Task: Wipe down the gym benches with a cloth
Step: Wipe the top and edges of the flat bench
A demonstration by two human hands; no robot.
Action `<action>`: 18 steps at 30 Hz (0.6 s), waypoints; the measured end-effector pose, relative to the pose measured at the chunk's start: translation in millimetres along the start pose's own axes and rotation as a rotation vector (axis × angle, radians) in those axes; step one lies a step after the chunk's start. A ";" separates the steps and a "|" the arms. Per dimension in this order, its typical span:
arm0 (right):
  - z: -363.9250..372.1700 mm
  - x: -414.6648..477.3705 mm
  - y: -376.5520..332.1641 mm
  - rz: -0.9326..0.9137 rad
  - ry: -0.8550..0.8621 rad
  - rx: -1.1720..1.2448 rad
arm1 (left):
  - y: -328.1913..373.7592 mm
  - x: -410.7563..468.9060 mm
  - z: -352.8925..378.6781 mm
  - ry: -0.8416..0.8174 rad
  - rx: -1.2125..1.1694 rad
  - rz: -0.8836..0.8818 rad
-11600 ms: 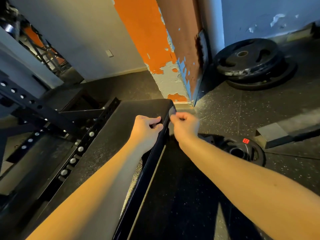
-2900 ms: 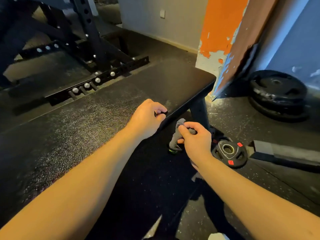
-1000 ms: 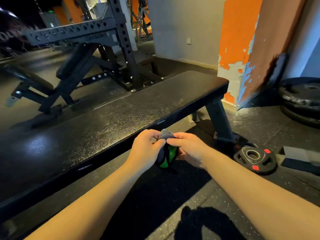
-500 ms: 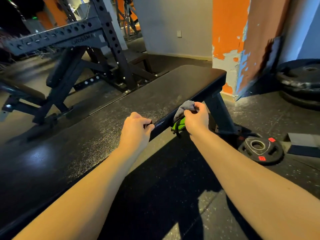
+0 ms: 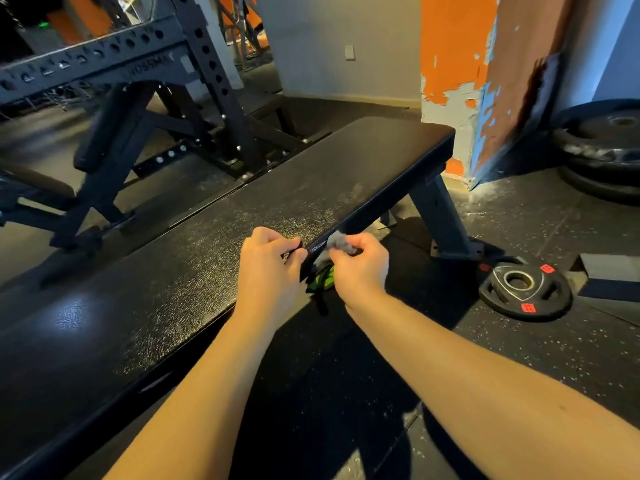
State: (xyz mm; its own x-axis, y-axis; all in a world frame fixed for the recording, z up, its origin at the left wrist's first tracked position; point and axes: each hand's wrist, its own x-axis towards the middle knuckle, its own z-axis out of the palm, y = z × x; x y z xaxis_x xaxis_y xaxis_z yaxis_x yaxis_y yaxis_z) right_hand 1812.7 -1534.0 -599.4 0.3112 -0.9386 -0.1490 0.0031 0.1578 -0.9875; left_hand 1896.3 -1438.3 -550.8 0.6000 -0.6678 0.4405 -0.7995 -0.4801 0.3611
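Centre frame, a left hand [image 5: 268, 268] curls over the near edge of a black bench [image 5: 214, 237]. Just right, the right hand [image 5: 358, 268] pinches a bunched grey-and-green cloth [image 5: 329, 268] against the bench's side. Bunched so small, the cloth could miss patches.

bench [image 5: 242, 230]: black, flat and long; it runs from your lower left up to its far right end, which stands on a slanted dark leg [image 5: 440, 216].
bench top: grainy, with pale dusty specks along the near edge.
bench side: small white lettering [image 5: 318, 245] on the near edge; your left hand [image 5: 268, 268] grips that edge just beside it.
cloth [image 5: 337, 241]: grey and bunched, with a green-and-black part hanging below.
cloth place: pinched in your right hand [image 5: 360, 268], against the bench's near edge, beside the lettering.
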 end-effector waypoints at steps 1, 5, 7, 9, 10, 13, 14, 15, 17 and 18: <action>-5.5 10.8 -7.9 0.005 0.039 0.037 | -0.1 -0.9 -0.3 0.000 0.002 0.007; -21.9 53.3 -34.6 -0.008 0.247 0.070 | 1.1 -2.3 -3.0 -0.011 -0.015 0.000; -15.3 44.4 -32.3 -0.034 0.227 0.024 | 1.0 -1.6 -3.4 -0.030 -0.022 -0.011; -2.5 16.5 -17.7 -0.106 0.139 -0.013 | 1.4 0.1 -3.6 -0.047 -0.031 -0.023; 3.9 -0.2 -9.1 -0.142 0.070 -0.044 | 2.0 1.0 -3.5 -0.055 -0.035 -0.035; 10.7 -27.4 3.1 -0.130 -0.064 -0.079 | 3.2 3.1 -9.0 -0.114 -0.030 -0.054; 8.3 -23.6 1.1 -0.107 -0.058 -0.061 | 2.2 2.6 -12.3 -0.135 -0.027 -0.048; 4.4 -16.3 -3.9 -0.090 -0.039 -0.040 | 0.9 2.0 -16.0 -0.145 -0.025 -0.038; -5.1 3.4 -16.4 -0.052 0.060 0.022 | -3.3 1.1 -23.1 -0.134 -0.002 -0.027; -8.5 13.3 -21.3 -0.035 0.121 0.050 | -4.4 -0.1 -27.1 -0.131 0.015 -0.028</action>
State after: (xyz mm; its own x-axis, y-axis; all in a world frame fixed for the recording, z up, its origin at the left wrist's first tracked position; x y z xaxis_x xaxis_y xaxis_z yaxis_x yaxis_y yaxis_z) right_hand 1808.7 -1552.4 -580.9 0.1936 -0.9734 -0.1229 0.0604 0.1369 -0.9887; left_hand 1900.5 -1420.7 -530.1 0.6135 -0.7224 0.3192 -0.7837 -0.5068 0.3592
